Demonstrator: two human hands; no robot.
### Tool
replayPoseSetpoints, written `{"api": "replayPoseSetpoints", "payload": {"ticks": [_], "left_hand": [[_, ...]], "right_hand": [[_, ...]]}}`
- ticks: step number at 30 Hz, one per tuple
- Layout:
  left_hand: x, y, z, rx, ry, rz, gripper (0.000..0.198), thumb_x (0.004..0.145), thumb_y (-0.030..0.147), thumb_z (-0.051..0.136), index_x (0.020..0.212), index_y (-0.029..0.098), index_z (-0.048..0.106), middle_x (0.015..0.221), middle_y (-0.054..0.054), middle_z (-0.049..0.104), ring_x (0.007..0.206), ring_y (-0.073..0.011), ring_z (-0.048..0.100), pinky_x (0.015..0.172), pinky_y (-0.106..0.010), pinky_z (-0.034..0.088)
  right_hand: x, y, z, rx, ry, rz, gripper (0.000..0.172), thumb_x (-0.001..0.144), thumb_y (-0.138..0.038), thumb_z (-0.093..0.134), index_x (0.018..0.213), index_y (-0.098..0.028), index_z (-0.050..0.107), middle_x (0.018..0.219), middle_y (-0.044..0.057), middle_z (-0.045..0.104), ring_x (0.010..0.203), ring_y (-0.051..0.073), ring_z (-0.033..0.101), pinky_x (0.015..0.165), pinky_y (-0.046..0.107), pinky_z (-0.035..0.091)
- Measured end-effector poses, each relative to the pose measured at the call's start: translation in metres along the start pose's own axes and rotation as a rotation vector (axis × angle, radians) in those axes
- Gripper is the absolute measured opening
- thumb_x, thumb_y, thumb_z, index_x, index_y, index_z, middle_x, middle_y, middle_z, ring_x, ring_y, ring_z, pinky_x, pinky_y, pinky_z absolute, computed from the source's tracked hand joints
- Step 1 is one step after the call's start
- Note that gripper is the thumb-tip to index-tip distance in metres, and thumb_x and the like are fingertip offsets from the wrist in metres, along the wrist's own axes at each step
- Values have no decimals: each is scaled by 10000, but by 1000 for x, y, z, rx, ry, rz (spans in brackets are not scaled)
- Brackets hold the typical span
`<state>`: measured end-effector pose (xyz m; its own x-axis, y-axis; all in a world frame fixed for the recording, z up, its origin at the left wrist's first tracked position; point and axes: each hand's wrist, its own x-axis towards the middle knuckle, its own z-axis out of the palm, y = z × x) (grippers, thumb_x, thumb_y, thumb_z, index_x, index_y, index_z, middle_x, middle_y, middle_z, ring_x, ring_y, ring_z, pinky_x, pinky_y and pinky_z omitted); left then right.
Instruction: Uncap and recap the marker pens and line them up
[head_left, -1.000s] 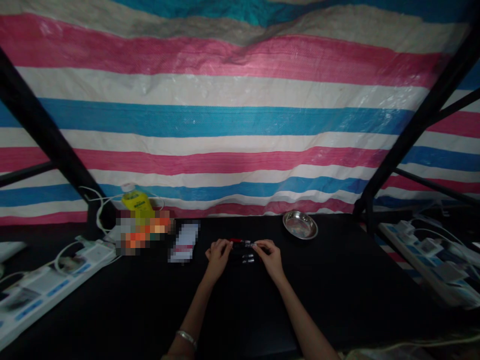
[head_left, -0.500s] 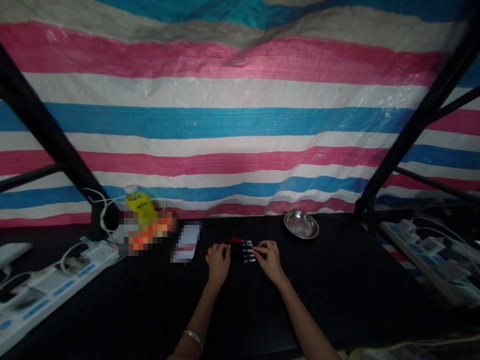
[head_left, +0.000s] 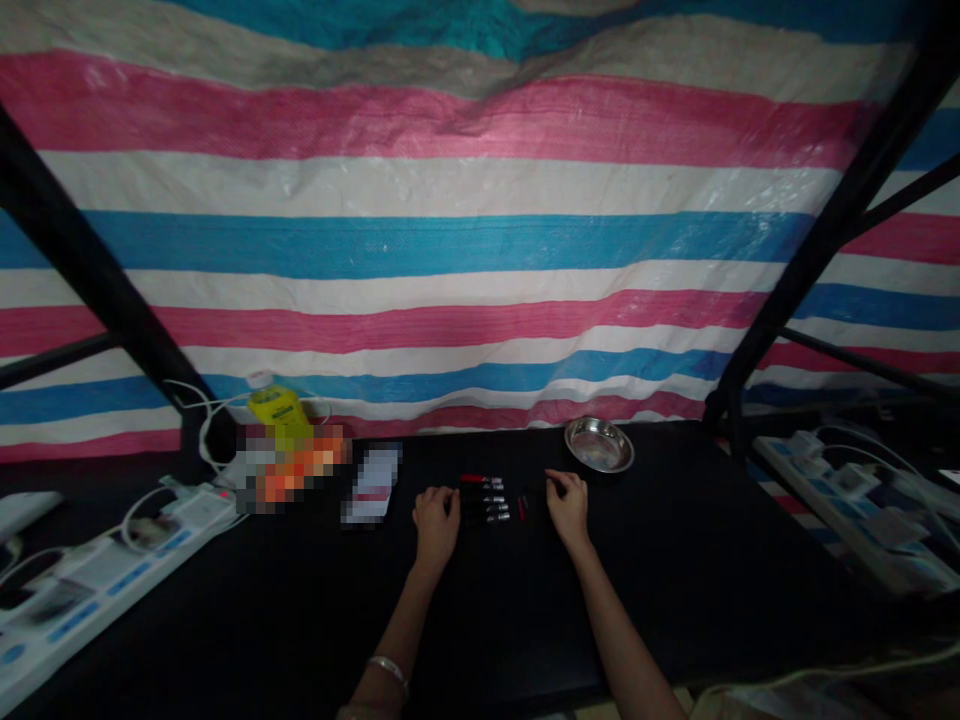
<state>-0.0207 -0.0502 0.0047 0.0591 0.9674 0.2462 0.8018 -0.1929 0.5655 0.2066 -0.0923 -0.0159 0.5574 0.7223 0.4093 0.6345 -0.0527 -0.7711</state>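
Several slim black sticks that look like marker pens (head_left: pixel 486 500) lie side by side on the black tabletop (head_left: pixel 480 620), their silver-marked ends to the right. A red one (head_left: pixel 480 480) is at the far end of the row. At the left ends rests my left hand (head_left: pixel 436 520), fingers curled and closed; anything between them is hidden. My right hand (head_left: pixel 568 508) is right of the row, apart from it, with thumb and forefinger brought together. Whatever they pinch is too dark to see. Small red and dark pieces (head_left: pixel 523 508) lie between the row and my right hand.
Behind my right hand stands a round metal dish (head_left: pixel 599 446). To the left are a phone (head_left: pixel 373 485), a blurred orange item (head_left: pixel 304 468) and a yellow bottle (head_left: pixel 279 410). Power strips (head_left: pixel 112 575) with cables lie at both sides. A striped sheet (head_left: pixel 480 240) hangs behind.
My right hand has drawn away to the right from the ends of the pens. Small red and dark pieces now show beside the row. My left hand stays in place.
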Motion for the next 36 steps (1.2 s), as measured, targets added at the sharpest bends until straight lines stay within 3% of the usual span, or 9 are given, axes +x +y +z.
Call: {"api": "replayPoseSetpoints", "payload": {"ticks": [5, 14, 25, 36], "left_hand": [[-1, -1, 1, 7, 22, 27, 254, 859, 292, 419, 757, 173, 619, 819, -68, 584, 827, -229, 511, 709, -324, 382], [-1, -3, 3, -17, 56, 62, 260, 850, 301, 410, 764, 177, 623, 817, -71, 584, 823, -228, 520, 713, -337, 401], [-2, 2, 0, -19, 50, 75, 261, 858, 291, 393, 781, 175, 614, 833, -74, 567, 838, -226, 517, 752, -355, 419], [-2, 0, 1, -8, 100, 100, 176, 825, 229, 438, 798, 165, 600, 816, -74, 554, 809, -217, 517, 767, -350, 430]], "right_hand": [[-1, -5, -4, -109, -127, 16, 235, 740, -288, 556, 910, -228, 706, 936, 76, 607, 904, 232, 512, 798, 335, 380], [-3, -16, -10, -169, -359, -102, 288, 754, -238, 565, 1013, -304, 674, 982, 52, 571, 947, 214, 492, 820, 319, 365], [-4, -12, -6, -132, -271, -152, 153, 772, -261, 566, 838, -259, 704, 887, 61, 609, 864, 225, 528, 746, 333, 396], [-2, -4, -2, -58, -229, -149, 171, 775, -182, 499, 831, -215, 657, 832, 47, 633, 824, 225, 537, 728, 334, 413]]}}
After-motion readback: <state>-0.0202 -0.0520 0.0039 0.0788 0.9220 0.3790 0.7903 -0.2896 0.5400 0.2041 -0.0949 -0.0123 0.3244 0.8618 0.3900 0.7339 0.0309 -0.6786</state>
